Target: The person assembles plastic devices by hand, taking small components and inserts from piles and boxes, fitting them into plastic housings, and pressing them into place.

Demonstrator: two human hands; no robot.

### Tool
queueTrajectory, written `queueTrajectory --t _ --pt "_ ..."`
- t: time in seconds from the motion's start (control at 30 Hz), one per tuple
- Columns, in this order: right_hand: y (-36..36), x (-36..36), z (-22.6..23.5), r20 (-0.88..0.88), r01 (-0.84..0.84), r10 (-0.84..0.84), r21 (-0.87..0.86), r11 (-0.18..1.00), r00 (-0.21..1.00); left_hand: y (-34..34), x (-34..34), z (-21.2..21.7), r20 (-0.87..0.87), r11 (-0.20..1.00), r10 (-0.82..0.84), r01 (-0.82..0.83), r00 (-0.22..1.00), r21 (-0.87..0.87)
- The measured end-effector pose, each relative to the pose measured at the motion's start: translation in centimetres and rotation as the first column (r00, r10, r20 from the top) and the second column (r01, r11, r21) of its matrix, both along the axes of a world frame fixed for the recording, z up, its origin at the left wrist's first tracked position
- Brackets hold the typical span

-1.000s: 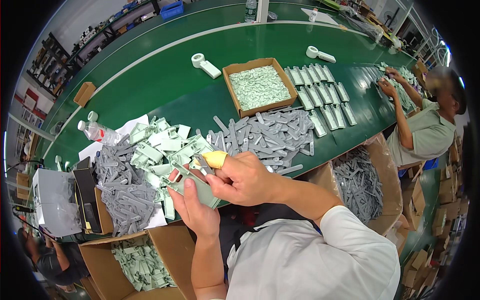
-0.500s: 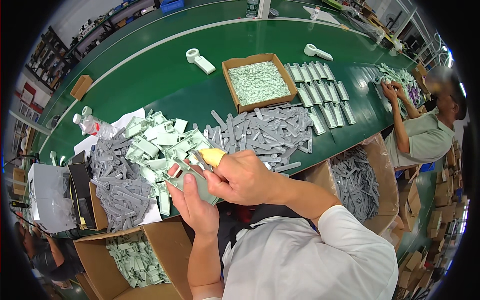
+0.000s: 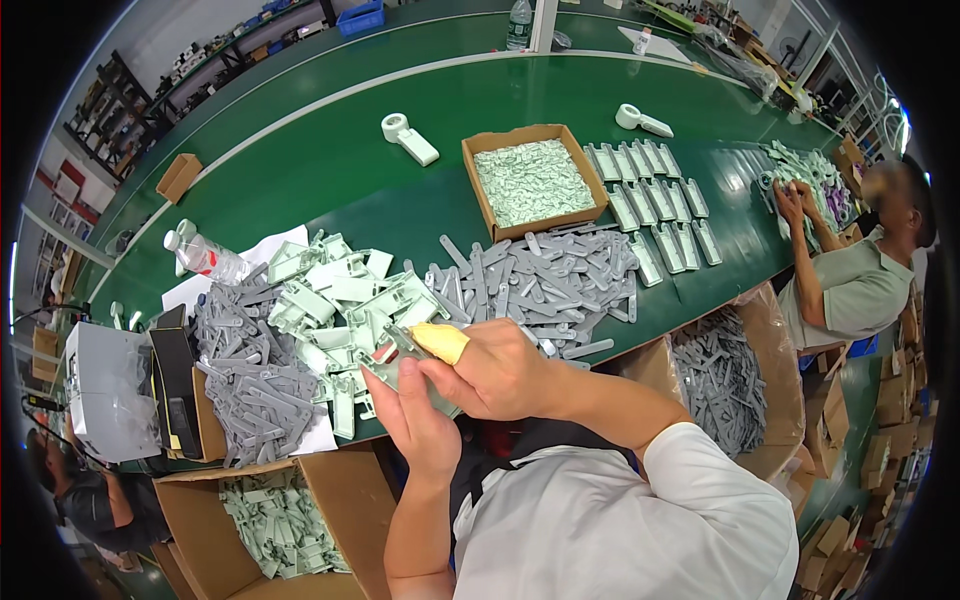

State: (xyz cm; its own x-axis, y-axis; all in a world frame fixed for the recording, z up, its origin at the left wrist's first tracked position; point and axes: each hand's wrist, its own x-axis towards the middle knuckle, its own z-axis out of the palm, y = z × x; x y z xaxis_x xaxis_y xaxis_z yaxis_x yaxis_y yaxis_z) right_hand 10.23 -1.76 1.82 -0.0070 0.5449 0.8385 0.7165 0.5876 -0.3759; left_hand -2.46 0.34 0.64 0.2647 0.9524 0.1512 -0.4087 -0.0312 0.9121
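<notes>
My left hand [image 3: 425, 430] is closed around a pale green plastic housing [image 3: 380, 382], held tilted above the front edge of the table. Over it, my right hand [image 3: 505, 370] pinches a small grey piece [image 3: 404, 341] against the housing; its exact shape is partly hidden by the fingers. A yellow cover [image 3: 440, 342] wraps one digit of the right hand. Just beyond the hands lies a heap of pale green housings [image 3: 345, 290]. Grey plastic strips are piled to its right [image 3: 540, 280], and another grey pile [image 3: 245, 370] lies to its left.
A cardboard tray [image 3: 485, 212] holds small pale green pieces. Rows of housings [image 3: 648, 200] lie right of it. Open cartons stand at the table's front, left [image 3: 345, 500] and right [image 3: 785, 380]. A bottle [image 3: 215, 260] lies left. A co-worker [image 3: 850, 280] sits at the right.
The whole view has shifted slightly, so the table appears lower and further right. Both hands stay together at the housing, which is now tilted differently and more covered by my fingers.
</notes>
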Motion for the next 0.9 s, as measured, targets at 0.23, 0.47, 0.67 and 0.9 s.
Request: queueTrajectory --t 0.23,0.47,0.67,0.9 --pt "0.3 -0.5 -1.0 0.015 -0.021 0.022 -0.068 0.997 1.0 0.3 -0.5 0.5 -0.081 0.998 -0.029 0.033 0.996 0.05" --pt "3.5 -3.5 -4.2 -0.014 -0.138 0.14 -0.288 0.947 0.99 2.4 -4.8 -3.6 -0.313 0.985 0.148 -0.113 0.938 0.127" --pt "10.9 -11.6 -7.2 -0.031 -0.308 0.342 -0.517 0.799 0.939 -0.5 -11.8 -8.4 -0.118 0.923 0.292 -0.312 0.949 -0.225" --pt "15.9 -20.3 -11.7 0.446 -0.316 0.524 -0.462 0.829 0.726 -2.9 -15.6 -11.0 -0.037 0.816 0.429 -0.405 0.902 -0.413"
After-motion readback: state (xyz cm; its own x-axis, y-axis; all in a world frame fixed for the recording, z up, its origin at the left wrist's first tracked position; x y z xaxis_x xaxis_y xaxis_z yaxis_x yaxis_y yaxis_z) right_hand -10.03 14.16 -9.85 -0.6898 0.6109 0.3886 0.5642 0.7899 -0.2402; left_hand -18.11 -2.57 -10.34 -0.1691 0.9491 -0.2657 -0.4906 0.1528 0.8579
